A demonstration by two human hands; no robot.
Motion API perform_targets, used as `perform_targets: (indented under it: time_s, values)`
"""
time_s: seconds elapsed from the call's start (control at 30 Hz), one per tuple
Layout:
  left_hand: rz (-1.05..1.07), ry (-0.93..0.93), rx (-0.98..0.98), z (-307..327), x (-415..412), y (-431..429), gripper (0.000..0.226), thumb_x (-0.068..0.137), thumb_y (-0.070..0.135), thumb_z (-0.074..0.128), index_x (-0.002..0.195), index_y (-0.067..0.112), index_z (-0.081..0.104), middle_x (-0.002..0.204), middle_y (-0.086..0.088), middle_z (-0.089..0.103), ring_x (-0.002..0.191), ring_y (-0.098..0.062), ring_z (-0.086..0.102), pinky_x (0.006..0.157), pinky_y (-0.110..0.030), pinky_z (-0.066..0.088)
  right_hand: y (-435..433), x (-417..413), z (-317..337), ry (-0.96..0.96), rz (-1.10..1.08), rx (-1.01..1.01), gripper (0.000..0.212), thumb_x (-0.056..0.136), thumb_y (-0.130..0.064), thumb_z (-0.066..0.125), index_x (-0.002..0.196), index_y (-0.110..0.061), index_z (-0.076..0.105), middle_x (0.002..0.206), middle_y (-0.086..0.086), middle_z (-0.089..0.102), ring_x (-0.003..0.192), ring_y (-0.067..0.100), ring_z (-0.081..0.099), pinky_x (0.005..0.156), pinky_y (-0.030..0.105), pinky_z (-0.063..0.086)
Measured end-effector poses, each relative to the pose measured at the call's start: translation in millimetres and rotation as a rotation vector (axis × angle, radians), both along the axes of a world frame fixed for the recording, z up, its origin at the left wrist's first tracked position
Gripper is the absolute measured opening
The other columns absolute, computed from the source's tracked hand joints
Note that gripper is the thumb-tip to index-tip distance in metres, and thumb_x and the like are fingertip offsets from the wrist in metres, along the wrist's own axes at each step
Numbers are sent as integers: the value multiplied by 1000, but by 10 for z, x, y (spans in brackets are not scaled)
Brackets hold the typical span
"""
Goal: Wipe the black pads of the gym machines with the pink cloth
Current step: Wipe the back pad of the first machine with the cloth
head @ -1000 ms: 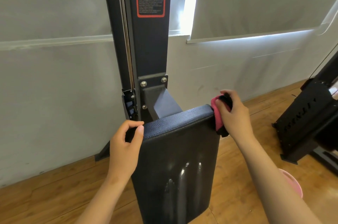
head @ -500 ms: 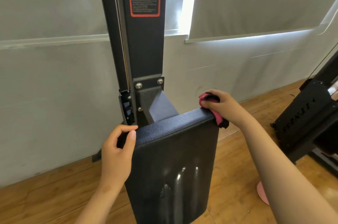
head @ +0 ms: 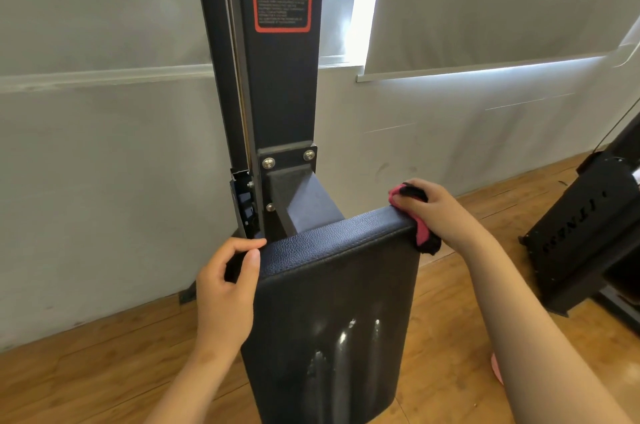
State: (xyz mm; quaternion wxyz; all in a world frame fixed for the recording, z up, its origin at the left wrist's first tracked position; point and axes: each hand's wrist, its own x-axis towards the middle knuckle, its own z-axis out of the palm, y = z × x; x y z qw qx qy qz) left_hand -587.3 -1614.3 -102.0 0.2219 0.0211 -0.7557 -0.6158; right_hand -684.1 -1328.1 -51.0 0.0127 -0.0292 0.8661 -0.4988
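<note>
While the black pad (head: pixel 339 285) stands upright off the machine's column (head: pixel 280 94), I read the step in hand as wiping its top edge, right end. The front face shows wet-looking streaks low down, so my guess is that face is already covered.

Left hand (head: pixel 228 285): on the pad's top-left corner, fingers curled over the back, thumb on the front. It grips and steadies the pad.

Right hand (head: pixel 440 212): at the top-right corner, fingers curled round the bunched pink cloth (head: pixel 421 235) and pressing it onto the corner. One end of the cloth pokes out behind the knuckles, the other hangs just below the corner, down the right side.

Next move, as I judge it: drag the cloth left along the top edge toward the left hand under even pressure, then shift that hand so its corner gets wiped. The second machine (head: pixel 588 250) at right comes after.
</note>
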Motion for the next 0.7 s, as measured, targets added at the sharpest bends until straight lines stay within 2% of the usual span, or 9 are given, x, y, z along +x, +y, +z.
perform_targets:
  time_s: [0.13, 0.23, 0.3, 0.43, 0.47, 0.53, 0.63, 0.7]
  values:
    - [-9, 15, 3, -15, 1, -7, 40, 78, 49, 44, 93, 21, 68, 93, 20, 67, 97, -1, 61, 85, -19, 45, -24, 14, -24, -15, -17, -74, 14, 91, -21, 64, 100, -10, 67, 93, 5, 68, 83, 9, 62, 74, 18, 46]
    - [-18, 7, 11, -22, 1, -14, 37, 79, 48, 45, 92, 22, 68, 92, 21, 68, 96, -1, 61, 86, -23, 46, 11, 172, -55, -4, -53, -84, 15, 93, -24, 62, 99, -12, 67, 94, 9, 69, 82, 9, 62, 79, 27, 46]
    - [-20, 1, 11, -23, 1, -21, 33, 81, 44, 46, 92, 23, 68, 92, 21, 67, 96, -2, 61, 86, -23, 46, 45, 287, -19, -7, -49, -62, 15, 94, -24, 59, 99, -12, 67, 94, 10, 68, 79, 8, 62, 77, 28, 47]
    - [-29, -9, -2, -9, 9, -15, 23, 85, 34, 48, 92, 23, 67, 91, 21, 67, 96, -1, 60, 86, -23, 45, 78, 476, 104, -20, -61, 8, 12, 93, -24, 60, 100, -16, 64, 96, 11, 67, 88, 24, 63, 83, 41, 51]
    - [-28, -12, -2, -3, 14, -13, 23, 86, 32, 47, 92, 23, 67, 91, 21, 66, 96, -2, 60, 86, -22, 45, 48, 515, 147, 6, -80, 12, 9, 92, -25, 61, 98, -18, 64, 94, 8, 67, 87, 23, 63, 83, 40, 51]
    - [-25, -12, 6, 10, 26, -7, 23, 86, 30, 47, 92, 23, 67, 90, 22, 66, 95, -1, 60, 84, -20, 44, -81, 577, 243, 92, -107, -37, 3, 91, -23, 63, 93, -26, 63, 91, 0, 67, 83, 12, 63, 79, 31, 51]
    - [-30, -21, -5, 17, 38, -11, 17, 89, 27, 50, 91, 25, 66, 89, 20, 66, 94, -1, 60, 84, -22, 44, -402, 639, 367, 191, -54, -193, 15, 92, -13, 62, 92, -28, 64, 90, -8, 66, 78, -3, 61, 72, 13, 49]
    - [-55, -75, -9, 31, 31, -21, 12, 95, 18, 55, 95, 25, 64, 89, 16, 65, 96, -2, 59, 91, -29, 46, -655, 666, 395, 185, 46, -229, 17, 93, -10, 59, 97, -26, 65, 92, -9, 67, 80, -4, 61, 74, 10, 47]
